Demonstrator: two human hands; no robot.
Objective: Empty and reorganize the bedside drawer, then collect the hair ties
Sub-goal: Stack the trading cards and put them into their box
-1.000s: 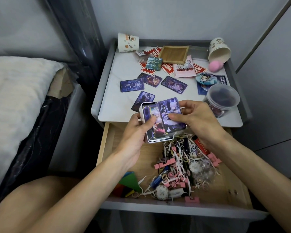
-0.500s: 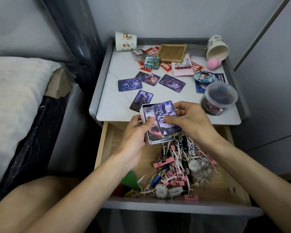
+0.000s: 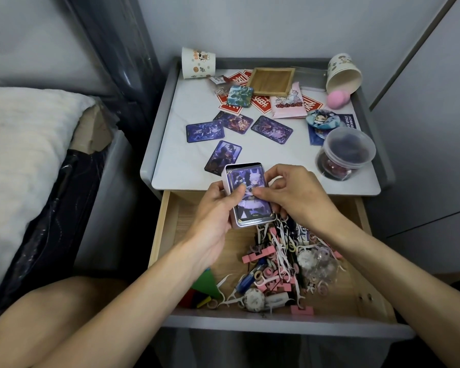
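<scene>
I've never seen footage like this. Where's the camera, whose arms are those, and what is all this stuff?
No machine here: a person wears one wide camera on the head, looking down at their own bare arms. The left hand grips a small pale box of picture cards; the right hand pinches the top card. Beyond them a bedside table holds loose cards, a paper cup, a tipped cup, a wooden tray and a lidded plastic tub. Below the hands the drawer stands open, holding a tangle of hair ties, pink clips and white floss picks.
</scene>
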